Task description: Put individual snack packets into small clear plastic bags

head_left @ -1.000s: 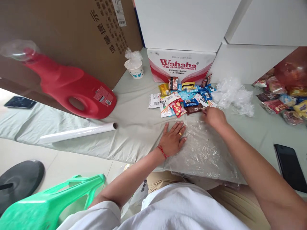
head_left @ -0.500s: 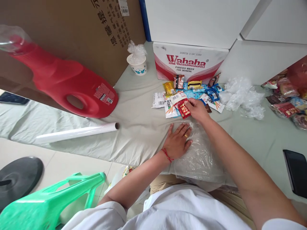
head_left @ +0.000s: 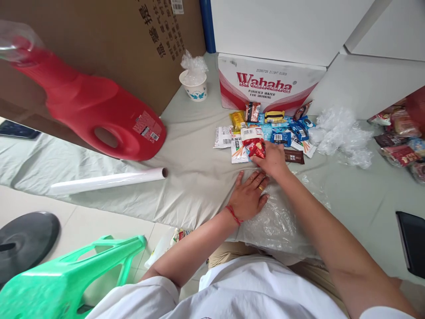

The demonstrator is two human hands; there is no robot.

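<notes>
My right hand (head_left: 275,161) is at the front of a pile of small snack packets, its fingers and thumb closed at the lower right edge of a red snack packet (head_left: 254,145). The fingertips are partly hidden. My left hand (head_left: 249,195) lies flat, fingers outstretched, on a clear plastic sheet (head_left: 277,219) at the table's front edge. Around the red packet are a white packet (head_left: 223,136), a yellow packet (head_left: 237,120), blue packets (head_left: 280,137) and a brown wrapped bar (head_left: 294,156) just right of my right hand.
A Wahaha carton (head_left: 268,84) stands behind the pile. Crumpled clear plastic (head_left: 345,137) and more snack packets (head_left: 400,150) lie to the right, with a black phone (head_left: 411,241). Leftward are a paper cup (head_left: 195,91), a red bottle (head_left: 109,115), a white roll (head_left: 109,180) and a green stool (head_left: 66,274).
My right hand has shifted down toward the front of the pile. The red packet now lies straighter, and the brown bar beside the hand shows more. My left hand stays flat.
</notes>
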